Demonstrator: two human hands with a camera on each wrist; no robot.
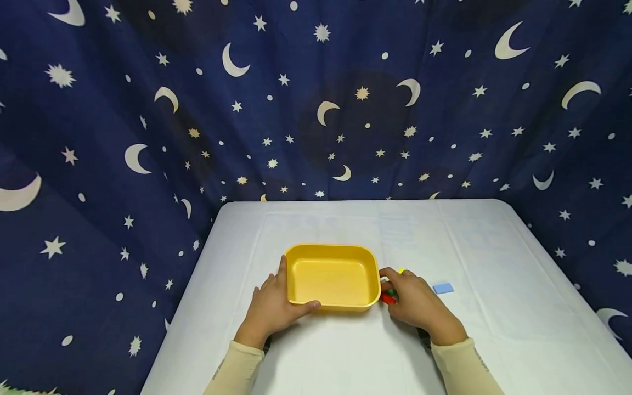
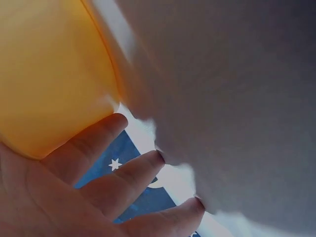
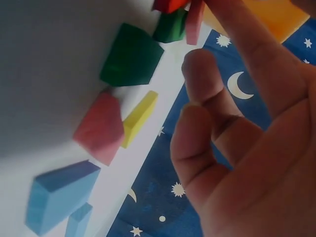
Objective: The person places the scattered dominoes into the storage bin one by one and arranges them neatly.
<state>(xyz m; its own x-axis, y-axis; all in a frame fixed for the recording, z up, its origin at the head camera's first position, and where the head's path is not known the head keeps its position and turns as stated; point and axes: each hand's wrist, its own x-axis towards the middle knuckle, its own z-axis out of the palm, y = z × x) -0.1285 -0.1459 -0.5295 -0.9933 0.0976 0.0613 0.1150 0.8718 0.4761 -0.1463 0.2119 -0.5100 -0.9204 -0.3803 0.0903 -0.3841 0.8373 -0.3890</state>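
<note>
A yellow plastic tray [image 1: 333, 305] lies on the table in the head view, nothing visible inside it. My left hand [image 1: 274, 307] steadies its near left corner, thumb along the front rim and index finger along the left side; the left wrist view shows the other fingers straight and spread. Beside the tray's right end, my right hand [image 1: 413, 296] is bent over a group of toy blocks. Its index fingertip reaches a red block [image 3: 170, 5] and a pink block [image 3: 194, 22]. The thumb's contact is hidden in the right wrist view, so a pinch cannot be confirmed.
Near the right hand lie two green blocks [image 3: 131, 57], a pinkish-red block [image 3: 101, 128], a thin yellow block [image 3: 140, 118] and two blue blocks [image 3: 64, 195]. A white cloth covers the table [image 1: 494, 263]. A dark blue star-patterned curtain [image 1: 296, 109] hangs behind and at the sides.
</note>
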